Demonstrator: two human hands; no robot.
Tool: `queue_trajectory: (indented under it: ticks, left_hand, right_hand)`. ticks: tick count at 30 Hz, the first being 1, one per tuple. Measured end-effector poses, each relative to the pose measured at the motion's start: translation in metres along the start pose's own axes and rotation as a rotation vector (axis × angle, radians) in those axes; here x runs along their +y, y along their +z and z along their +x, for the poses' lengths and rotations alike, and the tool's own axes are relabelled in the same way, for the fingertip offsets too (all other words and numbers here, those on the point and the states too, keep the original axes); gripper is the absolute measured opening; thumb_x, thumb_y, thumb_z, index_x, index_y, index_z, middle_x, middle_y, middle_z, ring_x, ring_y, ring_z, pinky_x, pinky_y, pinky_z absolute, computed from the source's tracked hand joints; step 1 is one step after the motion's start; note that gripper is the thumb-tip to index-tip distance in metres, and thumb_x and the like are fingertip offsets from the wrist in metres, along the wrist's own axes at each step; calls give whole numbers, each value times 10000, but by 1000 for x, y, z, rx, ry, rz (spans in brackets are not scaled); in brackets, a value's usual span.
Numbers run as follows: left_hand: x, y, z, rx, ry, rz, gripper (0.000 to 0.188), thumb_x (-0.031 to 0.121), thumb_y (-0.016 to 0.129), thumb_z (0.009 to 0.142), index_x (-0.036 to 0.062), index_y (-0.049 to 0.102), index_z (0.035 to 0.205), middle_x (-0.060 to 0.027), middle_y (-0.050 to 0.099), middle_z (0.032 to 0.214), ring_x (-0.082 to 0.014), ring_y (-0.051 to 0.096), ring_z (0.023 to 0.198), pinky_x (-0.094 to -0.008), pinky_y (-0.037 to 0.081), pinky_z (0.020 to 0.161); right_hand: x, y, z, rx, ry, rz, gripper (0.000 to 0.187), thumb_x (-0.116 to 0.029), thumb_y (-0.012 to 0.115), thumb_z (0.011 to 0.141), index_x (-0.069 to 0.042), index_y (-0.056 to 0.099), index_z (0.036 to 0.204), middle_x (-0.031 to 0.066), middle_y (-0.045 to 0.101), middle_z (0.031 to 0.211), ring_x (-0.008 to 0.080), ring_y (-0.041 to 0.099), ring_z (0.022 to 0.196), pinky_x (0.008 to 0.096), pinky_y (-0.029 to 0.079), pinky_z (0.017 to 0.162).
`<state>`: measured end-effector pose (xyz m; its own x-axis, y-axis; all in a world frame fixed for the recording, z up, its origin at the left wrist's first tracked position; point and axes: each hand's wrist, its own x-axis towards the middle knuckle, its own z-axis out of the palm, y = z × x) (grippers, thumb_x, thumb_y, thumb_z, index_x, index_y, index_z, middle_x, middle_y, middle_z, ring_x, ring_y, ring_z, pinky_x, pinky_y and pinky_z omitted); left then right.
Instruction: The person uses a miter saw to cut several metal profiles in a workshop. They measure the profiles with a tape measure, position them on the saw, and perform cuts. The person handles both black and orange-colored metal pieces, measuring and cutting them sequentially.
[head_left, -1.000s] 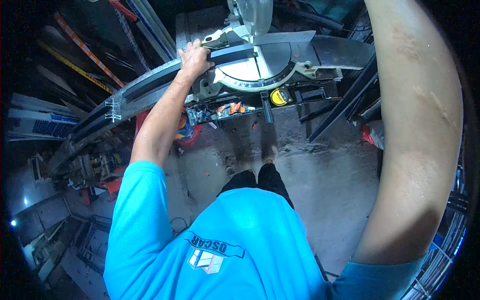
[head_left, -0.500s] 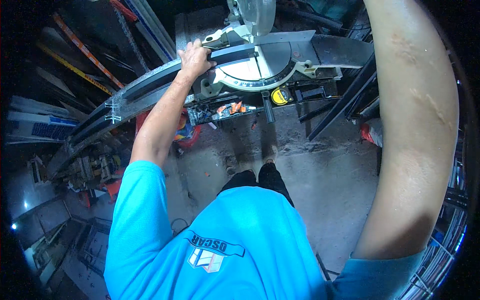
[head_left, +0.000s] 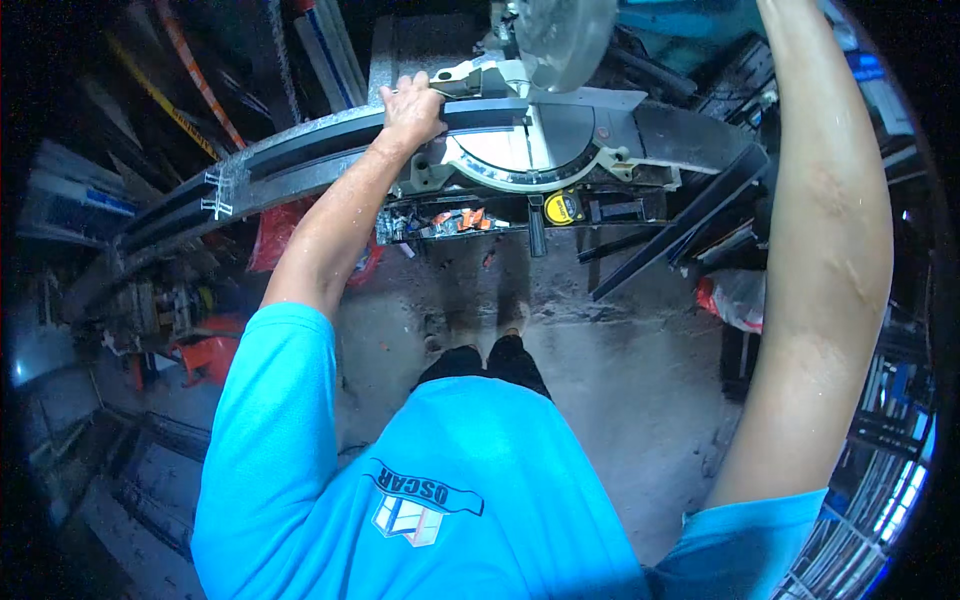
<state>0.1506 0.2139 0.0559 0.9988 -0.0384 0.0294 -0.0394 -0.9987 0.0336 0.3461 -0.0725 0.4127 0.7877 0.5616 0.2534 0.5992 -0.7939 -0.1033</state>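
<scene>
My left hand point(head_left: 412, 108) presses on a long dark metal profile point(head_left: 480, 113), fingers over its top, beside the fence of a miter saw. The profile lies along the saw's bed and extends left. Under its right end is the saw's round table point(head_left: 570, 135), with a pale insert and a curved scale. The saw's clear round blade guard point(head_left: 568, 40) stands above and behind the table; the blade's edge cannot be made out. My right forearm point(head_left: 830, 200) reaches up past the top edge, so my right hand is out of sight.
A yellow tape measure point(head_left: 563, 207) and orange scraps point(head_left: 465, 219) lie on a shelf below the saw. Dark profiles point(head_left: 680, 225) lean at the right. A red and clear plastic bag point(head_left: 735, 300) sits near them. Long bars point(head_left: 200, 80) stand at the back left.
The view has shifted slightly, and the saw's guard appears larger and further right. My right forearm has swung a little. My left hand keeps its place on the profile.
</scene>
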Motion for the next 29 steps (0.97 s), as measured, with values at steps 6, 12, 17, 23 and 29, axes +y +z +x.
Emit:
queue_trajectory:
  ticks: [6, 12, 17, 23, 29]
  left_hand:
    - [-9, 6, -6, 32, -50, 6, 330, 219, 846, 677, 171, 796, 1000, -94, 588, 1175, -307, 550, 1181, -606, 399, 1001]
    - [3, 12, 1, 123, -7, -72, 274, 143, 801, 675, 130, 793, 949, -93, 593, 1162, -303, 551, 1172, -582, 410, 997]
    - [4, 15, 0, 150, -22, -99, 197, 94, 762, 710, 109, 788, 905, -82, 595, 1143, -290, 556, 1150, -544, 402, 964]
    - [3, 13, -1, 141, -23, -79, 211, 84, 751, 718, 106, 787, 925, -75, 597, 1134, -285, 560, 1146, -549, 407, 955]
    - [1, 13, 0, 121, -28, -71, 239, 110, 765, 717, 111, 786, 956, -81, 587, 1170, -276, 558, 1168, -567, 398, 985]
  right_hand:
    - [-74, -10, -74, -442, 217, 973, 188, -156, 539, 951, -42, 689, 958, 146, 691, 760, 281, 646, 673, 488, 560, 723]
    - [-73, 33, -133, -177, 682, 970, 599, -539, 350, 1057, -27, 620, 903, 77, 620, 711, 199, 587, 579, 356, 497, 534]
    - [-87, 60, -170, -45, 760, 995, 675, -592, 311, 1042, -24, 634, 874, 100, 638, 716, 214, 591, 564, 379, 514, 552]
    - [-95, 81, -189, 77, 738, 968, 616, -521, 299, 1067, -22, 608, 878, 116, 636, 721, 210, 602, 540, 357, 518, 512]
    - [-97, 93, -202, 62, 710, 1012, 530, -542, 332, 1063, -73, 577, 1094, 89, 631, 753, 195, 590, 572, 328, 490, 544]
